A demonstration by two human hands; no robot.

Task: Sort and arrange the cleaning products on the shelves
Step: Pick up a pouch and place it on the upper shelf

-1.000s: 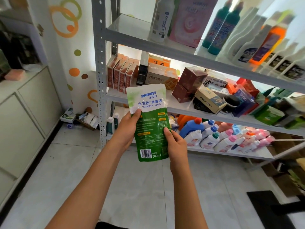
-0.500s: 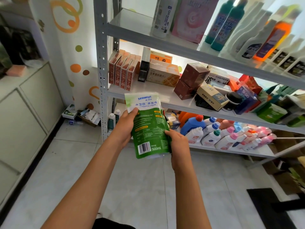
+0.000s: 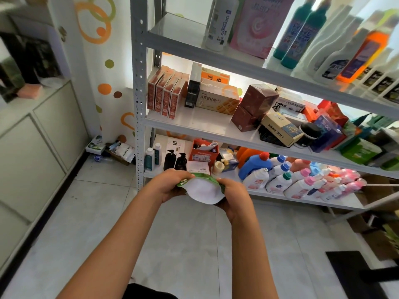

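Hands, left [image 3: 170, 186] and right [image 3: 232, 196], grip green pouch [image 3: 201, 189], white base up.

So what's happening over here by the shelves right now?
A person is sorting cleaning products at a metal shelving unit. Both hands hold a green refill pouch tipped flat, its white base facing the camera: the left hand grips its left edge, the right hand its right. It hangs in front of the bottom shelf, where bottles stand and lie, and is not yet placed.
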